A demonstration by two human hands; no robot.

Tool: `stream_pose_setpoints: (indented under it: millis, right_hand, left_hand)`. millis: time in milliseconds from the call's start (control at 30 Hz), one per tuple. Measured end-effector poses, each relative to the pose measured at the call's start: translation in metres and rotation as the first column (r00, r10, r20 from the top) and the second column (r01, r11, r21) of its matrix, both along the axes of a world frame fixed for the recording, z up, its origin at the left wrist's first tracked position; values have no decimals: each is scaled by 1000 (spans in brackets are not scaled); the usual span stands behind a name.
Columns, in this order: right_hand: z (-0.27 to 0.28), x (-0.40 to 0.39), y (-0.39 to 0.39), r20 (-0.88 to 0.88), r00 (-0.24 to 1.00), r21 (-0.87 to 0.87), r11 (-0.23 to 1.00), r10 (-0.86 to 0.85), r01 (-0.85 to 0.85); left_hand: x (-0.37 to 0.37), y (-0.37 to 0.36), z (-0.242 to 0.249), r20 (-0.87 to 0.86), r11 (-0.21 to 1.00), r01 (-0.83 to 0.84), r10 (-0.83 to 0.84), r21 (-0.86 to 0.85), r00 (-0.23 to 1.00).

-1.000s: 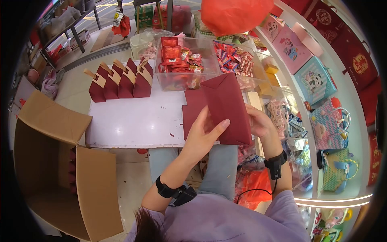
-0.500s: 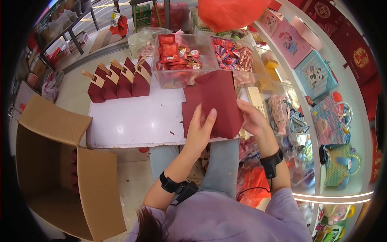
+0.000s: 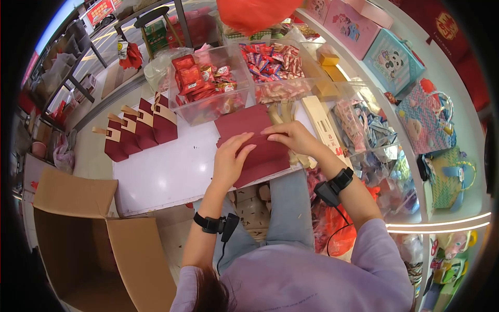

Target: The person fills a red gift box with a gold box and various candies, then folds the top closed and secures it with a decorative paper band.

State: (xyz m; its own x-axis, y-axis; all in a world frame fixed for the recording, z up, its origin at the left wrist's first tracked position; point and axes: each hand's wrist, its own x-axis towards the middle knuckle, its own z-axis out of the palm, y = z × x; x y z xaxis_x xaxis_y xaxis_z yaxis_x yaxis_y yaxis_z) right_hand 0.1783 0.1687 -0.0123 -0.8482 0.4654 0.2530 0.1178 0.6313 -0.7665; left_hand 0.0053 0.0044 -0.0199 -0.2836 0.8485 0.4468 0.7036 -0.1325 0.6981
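A dark red paper gift box [image 3: 260,158], not fully formed, lies at the front right of the white table. My left hand [image 3: 232,157] rests on its left part, fingertips and thumb gripping a fold near the middle. From the right, my right hand [image 3: 291,138] pinches the same upper fold between thumb and fingers. Part of the fold is hidden under the fingers. Several finished dark red boxes [image 3: 165,127] with beige bands and handles stand in a row at the table's left.
Clear bins hold red packets [image 3: 189,78] and wrapped sweets [image 3: 270,60] behind the box. Beige strips [image 3: 283,112] and printed beige sleeves [image 3: 319,122] lie to its right. An open cardboard carton [image 3: 138,249] stands at lower left. Shelves with gift boxes [image 3: 393,61] line the right.
The dark red box has gone from being held raised and tilted to lying lower on the table. Both hands have come closer together on its upper fold. The camera view has turned slightly.
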Motion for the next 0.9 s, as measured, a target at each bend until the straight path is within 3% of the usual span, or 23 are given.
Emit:
stream_pose_setpoints:
  millis: [33,67,100,133,167,233,300,333,400,433,467,500,633,700,833,900]
  right_hand:
    - [-2,2,3,-69,997,29,999,47,-45]
    - [-4,6,8,-72,997,24,999,37,-36]
    - [-2,12,14,-11,1000,-119,993,-8,6]
    - [-1,16,19,55,998,-258,965,-39,52]
    - [-3,18,22,51,998,-264,963,-42,53]
    - [-9,21,24,40,999,-415,909,-9,25]
    - [-15,23,23,-27,1000,-479,878,-8,-6]
    - [-17,23,23,-87,996,-531,846,-4,-43]
    - [-22,20,18,-146,989,-558,827,-12,-72]
    - [-24,18,16,-197,980,-575,811,-9,-108]
    - [-26,18,14,-201,980,-577,810,-13,-107]
    - [-29,18,12,-230,973,-609,783,-20,-128]
    - [-38,18,-2,-309,944,-690,710,-112,-141]
    - [-40,17,-4,-331,934,-693,706,-132,-146]
    - [-40,19,-11,-346,918,-701,704,-194,-116]
    - [-42,24,-9,-295,931,-620,784,-214,-16]
  left_hand:
    - [-4,2,0,182,994,73,-58,-76,982]
    - [-11,7,-6,185,997,72,-68,-18,980]
    - [-18,7,-7,182,997,80,-74,-23,980]
    - [-26,6,-7,304,988,125,-92,-92,948]
    - [-30,5,-8,421,972,176,-96,-156,902]
    - [-28,5,-4,459,946,202,-66,-253,886]
    - [-26,10,-9,461,974,205,-139,-95,877]
    - [-22,10,-8,456,972,210,-142,-102,878]
    - [-11,10,-5,238,994,79,-59,-76,969]
    - [-6,10,-6,235,993,86,-64,-82,970]
    - [-1,9,-8,72,1000,23,-21,-20,997]
    - [1,10,-10,-92,998,-27,32,55,995]
    - [6,6,-15,-257,992,-89,109,90,960]
    - [4,8,-11,-413,976,-65,147,207,899]
    - [7,20,-11,-350,984,-23,84,177,933]
    - [14,19,-13,-231,991,-2,33,136,972]
